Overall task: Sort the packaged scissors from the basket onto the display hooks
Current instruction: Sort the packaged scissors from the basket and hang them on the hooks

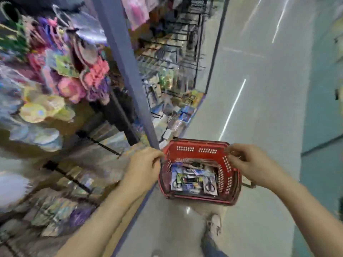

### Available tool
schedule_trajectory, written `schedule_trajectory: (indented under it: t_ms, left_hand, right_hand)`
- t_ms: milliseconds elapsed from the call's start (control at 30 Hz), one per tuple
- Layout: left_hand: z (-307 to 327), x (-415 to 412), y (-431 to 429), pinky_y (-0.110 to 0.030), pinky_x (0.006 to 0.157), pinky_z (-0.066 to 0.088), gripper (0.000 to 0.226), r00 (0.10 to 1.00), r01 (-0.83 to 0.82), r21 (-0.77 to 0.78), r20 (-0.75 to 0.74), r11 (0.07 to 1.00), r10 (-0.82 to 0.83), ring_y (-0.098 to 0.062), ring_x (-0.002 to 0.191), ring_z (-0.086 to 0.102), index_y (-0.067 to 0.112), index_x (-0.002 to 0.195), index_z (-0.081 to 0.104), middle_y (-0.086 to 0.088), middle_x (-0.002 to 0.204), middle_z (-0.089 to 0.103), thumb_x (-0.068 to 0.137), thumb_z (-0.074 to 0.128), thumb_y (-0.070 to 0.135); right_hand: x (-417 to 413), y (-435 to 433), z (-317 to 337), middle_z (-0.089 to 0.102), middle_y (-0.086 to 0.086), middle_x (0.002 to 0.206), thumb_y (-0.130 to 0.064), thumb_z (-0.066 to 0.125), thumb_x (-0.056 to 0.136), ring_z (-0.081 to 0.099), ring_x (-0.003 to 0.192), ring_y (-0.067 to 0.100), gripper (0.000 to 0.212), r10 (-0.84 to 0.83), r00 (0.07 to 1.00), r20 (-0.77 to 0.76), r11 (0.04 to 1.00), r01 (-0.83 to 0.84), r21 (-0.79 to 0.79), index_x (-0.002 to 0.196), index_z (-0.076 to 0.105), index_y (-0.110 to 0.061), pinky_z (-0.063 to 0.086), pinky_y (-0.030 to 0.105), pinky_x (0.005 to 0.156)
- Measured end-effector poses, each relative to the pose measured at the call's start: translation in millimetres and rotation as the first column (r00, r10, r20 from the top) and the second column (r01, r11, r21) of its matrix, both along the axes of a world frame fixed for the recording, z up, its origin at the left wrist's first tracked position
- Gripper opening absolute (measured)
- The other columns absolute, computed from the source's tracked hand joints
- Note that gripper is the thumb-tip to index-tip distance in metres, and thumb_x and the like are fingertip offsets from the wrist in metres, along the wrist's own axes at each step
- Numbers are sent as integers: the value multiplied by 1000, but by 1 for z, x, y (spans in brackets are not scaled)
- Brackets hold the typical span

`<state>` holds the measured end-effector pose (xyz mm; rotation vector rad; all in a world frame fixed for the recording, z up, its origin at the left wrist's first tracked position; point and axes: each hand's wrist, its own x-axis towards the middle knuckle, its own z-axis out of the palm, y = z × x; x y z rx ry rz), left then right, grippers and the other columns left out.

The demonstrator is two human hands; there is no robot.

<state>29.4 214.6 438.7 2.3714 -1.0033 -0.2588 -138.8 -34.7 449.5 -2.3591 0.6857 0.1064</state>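
Red basket, blue-grey shelf post, pale grey floor, pink fabric flowers

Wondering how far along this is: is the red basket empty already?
No: several packaged scissors lie at the bottom of the red basket.

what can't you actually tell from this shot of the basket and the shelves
Head view only:
- How many packaged scissors lie in the red basket: the packs overlap and the near wall covers some.
- Print on the packs: too small and blurred.
- What hangs on the display hooks: smeared by motion blur.
- Whether the left hand and right hand grip the rim or a handle: their fingers cover it.
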Motion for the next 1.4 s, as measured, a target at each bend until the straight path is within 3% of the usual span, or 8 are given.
schedule_trajectory:
  t_ms: [300, 533, 733, 867, 1000, 1100, 1233, 1400]
  left_hand:
    - [-217, -20, -112, -33, 89, 51, 28, 833, -158, 307, -469, 939, 294, -20, 97, 66, 17, 107, 72, 1, 103, 71, 88, 58, 1]
    - [-409, -11, -161, -8, 63, 40, 21, 639, -272, 414, -598, 869, 484, -19, 86, 61, 17, 98, 67, 0, 88, 69, 91, 58, -1]
    - [-574, 12, -188, -28, 81, 45, 40, 655, -172, 532, -567, 829, 500, -29, 104, 62, 2, 122, 61, -16, 114, 67, 89, 68, 22]
    - [-660, 32, -196, -51, 94, 52, 93, 580, -164, 564, -609, 809, 542, -39, 111, 62, 13, 137, 40, -13, 124, 64, 65, 66, 65]
    - [-690, 41, -212, -45, 107, 42, 105, 434, -278, 598, -620, 752, 653, -35, 128, 51, 16, 152, 23, -12, 145, 50, 73, 67, 69]
    - [-698, 49, -217, -34, 87, 48, 77, 295, -356, 611, -645, 707, 705, -27, 101, 63, 9, 135, 50, -9, 122, 63, 81, 68, 60]
    - [-694, 59, -223, -36, 84, 52, 75, 277, -354, 595, -669, 721, 689, -30, 95, 68, 10, 118, 64, -11, 111, 70, 68, 73, 64]
    - [-700, 70, -242, -42, 77, 60, 73, 152, -412, 564, -732, 716, 664, -28, 83, 72, 17, 111, 67, -6, 96, 75, 56, 78, 63]
  right_hand:
    - [-34, -101, -203, 67, 2, 92, -10, 61, 92, 64, 81, 22, 30, -308, 906, -289, 901, 375, 216, 122, 64, -15, 40, 25, 69]
    - [0, -116, -410, 64, 10, 101, -9, 64, 92, 63, 76, 25, 54, -428, 759, -491, 688, 626, 367, 143, 44, -14, 54, 36, 74]
    - [31, -120, -571, 56, 6, 120, -14, 65, 93, 56, 104, 25, 62, -476, 635, -609, 559, 753, 347, 144, 32, -4, 37, 19, 73]
    - [34, -104, -646, 55, 15, 135, -18, 73, 86, 55, 122, 34, 79, -454, 555, -697, 513, 803, 305, 147, 24, -3, 45, 36, 102]
    - [28, -86, -683, 62, 13, 128, -24, 88, 69, 63, 113, 34, 92, -460, 535, -709, 477, 822, 311, 140, 31, -11, 49, 47, 103]
    - [28, -85, -686, 71, 5, 111, -16, 89, 69, 69, 99, 27, 70, -510, 518, -687, 378, 852, 361, 125, 48, -15, 56, 48, 93]
    - [40, -89, -676, 70, 4, 89, -5, 74, 85, 68, 73, 18, 36, -627, 455, -632, 111, 856, 506, 117, 57, -10, 59, 34, 68]
    - [61, -89, -678, 73, 15, 108, -16, 70, 91, 72, 92, 32, 36, -656, 308, -689, -205, 806, 555, 123, 56, -8, 58, 56, 83]
